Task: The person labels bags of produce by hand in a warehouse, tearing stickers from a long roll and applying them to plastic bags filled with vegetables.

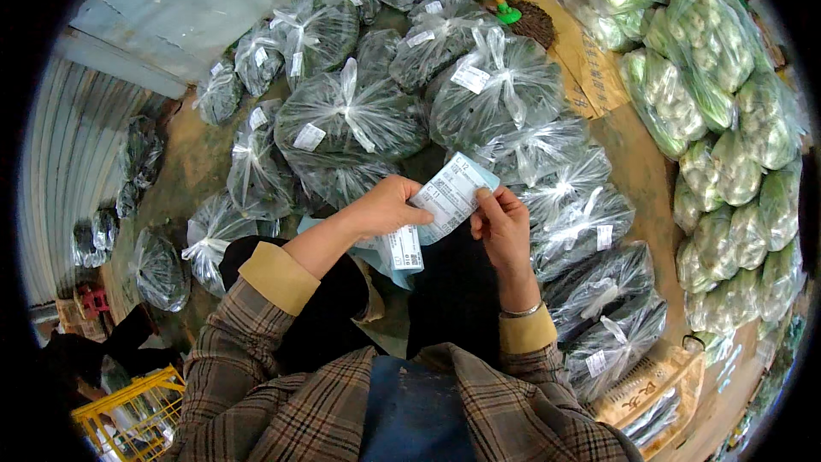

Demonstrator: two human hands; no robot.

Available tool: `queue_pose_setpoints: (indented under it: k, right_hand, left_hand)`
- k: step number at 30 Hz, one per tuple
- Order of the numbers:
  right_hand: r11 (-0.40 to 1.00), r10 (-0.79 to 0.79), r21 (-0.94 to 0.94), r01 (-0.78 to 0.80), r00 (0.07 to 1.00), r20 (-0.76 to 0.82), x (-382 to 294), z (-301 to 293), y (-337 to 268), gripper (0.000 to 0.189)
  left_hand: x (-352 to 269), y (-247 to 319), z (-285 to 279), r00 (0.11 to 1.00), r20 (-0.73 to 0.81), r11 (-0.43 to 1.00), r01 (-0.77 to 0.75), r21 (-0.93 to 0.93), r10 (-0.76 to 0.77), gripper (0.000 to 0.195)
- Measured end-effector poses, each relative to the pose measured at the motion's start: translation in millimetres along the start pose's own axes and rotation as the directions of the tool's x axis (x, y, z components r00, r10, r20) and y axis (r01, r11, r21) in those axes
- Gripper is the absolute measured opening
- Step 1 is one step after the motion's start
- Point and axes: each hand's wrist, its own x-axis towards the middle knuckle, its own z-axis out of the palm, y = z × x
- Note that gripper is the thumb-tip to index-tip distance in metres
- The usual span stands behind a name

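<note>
My left hand (388, 208) pinches a strip of printed paper labels (442, 205) with a pale blue backing. The strip's lower end (405, 249) hangs below that hand. At the strip's upper right edge, my right hand (505, 221) grips it between thumb and fingers. Around and beyond my hands stand several tied clear plastic bags with dark contents that I cannot make out. One large bag (349, 109) bears a white label (310, 137) on its side. Another bag (494, 90), to its right, also carries a label (470, 78).
Bagged leafy cabbages (734, 167) are stacked along the right. A broom (508, 13) with a yellow handle rests by flattened cardboard (587, 70). At lower left is a yellow crate (131, 407); a tan crate (654, 385) sits at lower right. Corrugated metal wall (70, 167) bounds the left.
</note>
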Motion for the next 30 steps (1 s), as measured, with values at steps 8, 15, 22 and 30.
queue_pose_setpoints:
  k: [8,15,22,30]
  right_hand:
    - [0.378,-0.633,-0.717,0.585,0.729,0.261,3.7,12.6,-7.4,0.017]
    - [0.957,-0.167,-0.226,0.183,0.982,0.09,6.3,-50.0,8.4,0.014]
    - [0.327,-0.579,-0.729,-0.602,0.482,-0.658,-49.5,-309.0,-9.5,0.049]
    - [-0.091,-0.372,-0.582,-0.808,0.57,-0.733,-70.7,-429.7,-0.9,0.064]
  left_hand:
    - [5.3,3.5,3.7,0.995,-0.07,0.995,-0.067,0.079,0.073,0.016]
    - [4.2,1.6,8.1,0.984,0.078,0.914,-0.176,0.366,0.159,0.018]
    - [-8.0,5.6,1.8,0.999,0.003,0.984,-0.042,0.173,0.043,0.025]
    - [-3.4,-3.8,-9.4,0.992,0.055,0.986,-0.116,0.119,0.11,0.026]
